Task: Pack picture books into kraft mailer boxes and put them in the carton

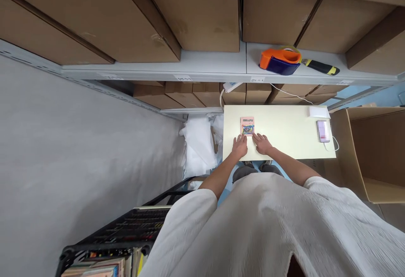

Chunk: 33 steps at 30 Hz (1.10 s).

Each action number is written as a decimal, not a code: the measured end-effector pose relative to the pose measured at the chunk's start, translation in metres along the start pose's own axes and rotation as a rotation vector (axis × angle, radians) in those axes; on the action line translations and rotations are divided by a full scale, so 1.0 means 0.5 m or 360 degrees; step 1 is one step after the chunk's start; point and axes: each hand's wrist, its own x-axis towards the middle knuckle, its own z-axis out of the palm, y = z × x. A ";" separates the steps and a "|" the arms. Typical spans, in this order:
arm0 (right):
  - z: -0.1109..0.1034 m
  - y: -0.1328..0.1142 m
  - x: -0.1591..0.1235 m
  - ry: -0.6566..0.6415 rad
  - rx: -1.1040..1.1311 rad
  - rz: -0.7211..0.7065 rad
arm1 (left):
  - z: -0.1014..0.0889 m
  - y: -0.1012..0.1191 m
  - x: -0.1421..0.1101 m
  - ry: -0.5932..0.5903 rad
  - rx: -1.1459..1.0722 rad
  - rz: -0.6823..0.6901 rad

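A small pink book (247, 125) with a colourful picture on its cover lies flat on the pale yellow tabletop (284, 133). At its lower left corner, the fingertips of my left hand (240, 146) touch the near edge. My right hand (262, 143) rests at the lower right corner, palm down with fingers spread. Both hands are open and neither grips the book. Toward the table's right end lies a phone (323, 131), its screen blurred, just below a white box-like object (319, 112).
Cardboard boxes (196, 11) fill the shelf above, where an orange and blue tape dispenser (281, 61) and a utility knife (321, 66) lie. An open carton (354, 150) stands right of the table. White packing sheets (198, 146) and a black crate of books (104, 264) are at left.
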 end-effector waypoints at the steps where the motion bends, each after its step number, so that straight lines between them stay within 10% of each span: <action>1: -0.006 -0.010 0.021 -0.0013 0.0006 0.0009 | -0.009 -0.010 0.006 0.0012 -0.0039 -0.0063; 16: -0.096 -0.095 0.247 -0.0091 0.0101 0.0068 | -0.116 -0.123 0.089 0.0106 -0.0270 -0.0386; 33: -0.099 -0.071 0.204 -0.0094 0.0141 0.0027 | -0.114 -0.126 0.074 0.0096 -0.0133 -0.0355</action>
